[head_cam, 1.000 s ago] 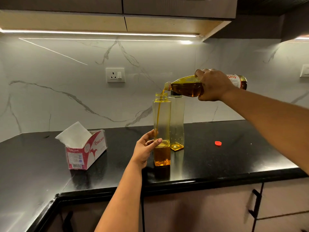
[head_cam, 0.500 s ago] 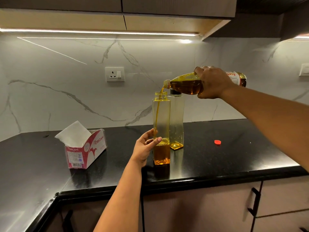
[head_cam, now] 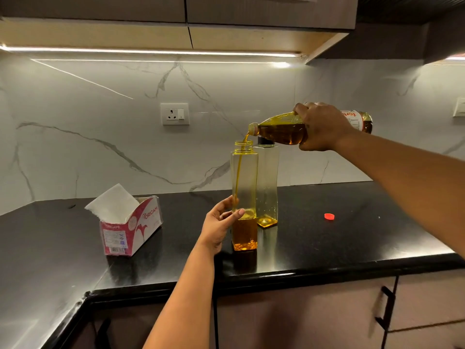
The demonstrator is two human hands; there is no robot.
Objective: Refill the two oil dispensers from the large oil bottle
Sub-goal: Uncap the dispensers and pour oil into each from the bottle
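Pouring from the large oil bottle (head_cam: 284, 131), gripped mid-body by our right hand (head_cam: 320, 127), we steady the near dispenser (head_cam: 244, 197) on the counter (head_cam: 327, 248) with our left hand's (head_cam: 219, 225) curled fingers; tall, light, oily plastic looks tippy.

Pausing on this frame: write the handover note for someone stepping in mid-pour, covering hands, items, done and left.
Right hand grips the large oil bottle, tipped and pouring.
Left hand steadies the front dispenser on the counter; it is open and roughly a quarter full.
Rear dispenser stands just behind, dark cap on, only a little oil at the bottom.
Red cap lies to the right.
Left: finish the front dispenser, then uncap and fill the rear one.
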